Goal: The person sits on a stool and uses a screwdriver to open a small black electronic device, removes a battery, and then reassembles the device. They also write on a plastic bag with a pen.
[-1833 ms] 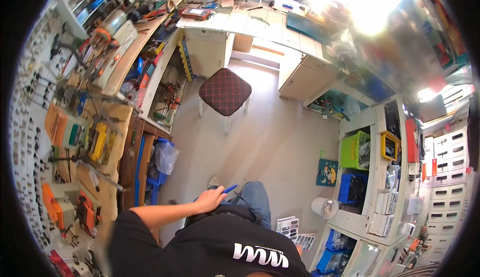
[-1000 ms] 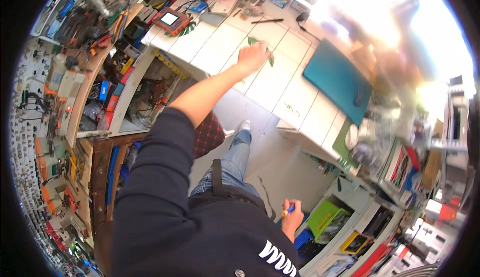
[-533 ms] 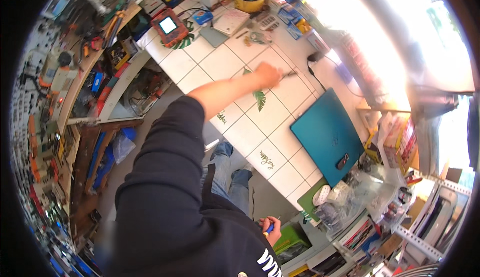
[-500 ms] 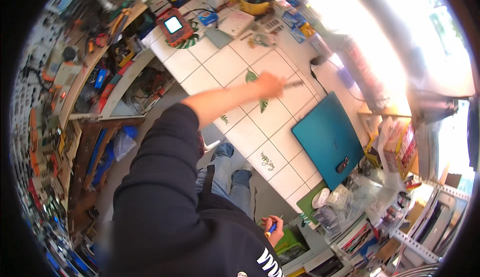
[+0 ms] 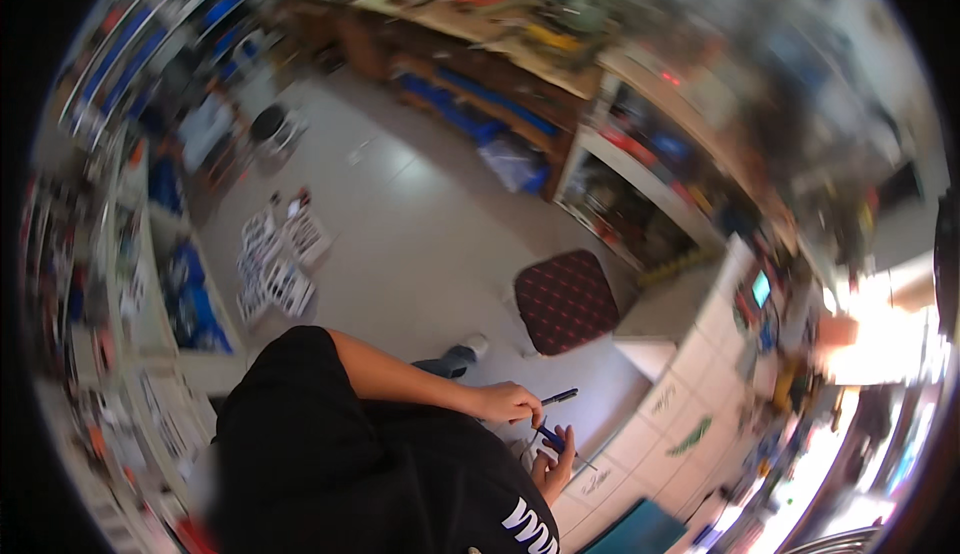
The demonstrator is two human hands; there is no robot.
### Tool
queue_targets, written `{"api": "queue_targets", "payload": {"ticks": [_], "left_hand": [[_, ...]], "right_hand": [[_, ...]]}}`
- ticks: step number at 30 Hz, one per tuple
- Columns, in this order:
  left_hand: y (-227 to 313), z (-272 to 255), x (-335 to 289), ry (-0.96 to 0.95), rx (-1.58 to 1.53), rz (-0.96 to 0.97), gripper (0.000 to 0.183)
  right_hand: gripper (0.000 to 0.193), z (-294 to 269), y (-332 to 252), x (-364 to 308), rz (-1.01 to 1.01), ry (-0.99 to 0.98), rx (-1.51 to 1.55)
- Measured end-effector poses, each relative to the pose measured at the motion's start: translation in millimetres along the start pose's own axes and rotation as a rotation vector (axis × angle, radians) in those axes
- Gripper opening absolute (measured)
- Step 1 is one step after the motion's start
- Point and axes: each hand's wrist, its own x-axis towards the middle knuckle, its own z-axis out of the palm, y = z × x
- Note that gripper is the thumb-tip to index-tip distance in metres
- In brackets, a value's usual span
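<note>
My left hand (image 5: pixel 508 402) reaches across in front of me and is closed around a slim black pen-shaped tool (image 5: pixel 560 395), whose end points out to the right. Its fingertips meet the near end of a screwdriver (image 5: pixel 551 438) with a blue handle. That screwdriver lies in my right hand (image 5: pixel 553 469), fingers curled about the handle, its thin shaft sticking out toward the table. Both hands are close together beside the edge of the white tiled table (image 5: pixel 632 441). Whether the left fingers grip the screwdriver or only touch it, I cannot tell.
A stool with a dark, red-patterned seat (image 5: pixel 567 301) stands ahead of me. Printed sheets (image 5: pixel 280 264) are spread on the grey floor at left. A teal laptop (image 5: pixel 640 529) rests on the table. Cluttered shelves and a wooden workbench (image 5: pixel 500 49) surround the floor.
My view has swung left, from the table to the floor. The left hand has come back from over the table, bringing the black tool to the right hand and its screwdriver.
</note>
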Motion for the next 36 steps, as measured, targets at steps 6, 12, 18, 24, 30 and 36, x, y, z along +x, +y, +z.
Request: {"api": "queue_targets", "payload": {"ticks": [6, 12, 18, 24, 30, 36], "left_hand": [[-32, -86, -99, 0.469, -0.009, 0.091, 0.028], [-80, -198, -221, 0.738, 0.110, -0.046, 0.043], [-123, -306, -329, 1.129, -0.400, -0.191, 0.038], [-156, -415, -356, 1.270, -0.719, -0.125, 0.041], [-179, -564, -388, 1.455, -0.759, -0.193, 0.038], [-207, -669, -489, 2.056, -1.007, -0.176, 0.032]], "right_hand": [[0.032, 116, -70, 60, -0.210, -0.359, -0.166], [0.030, 311, -129, 118, -0.588, -0.821, -0.282], [0.047, 464, -220, 158, -0.357, -1.071, -0.288], [0.035, 545, -238, 270, -0.439, -0.767, -0.457], [0.030, 687, -305, 420, -0.601, -0.804, -0.534], [0.031, 959, -460, 500, -1.213, -0.847, -0.693]]}}
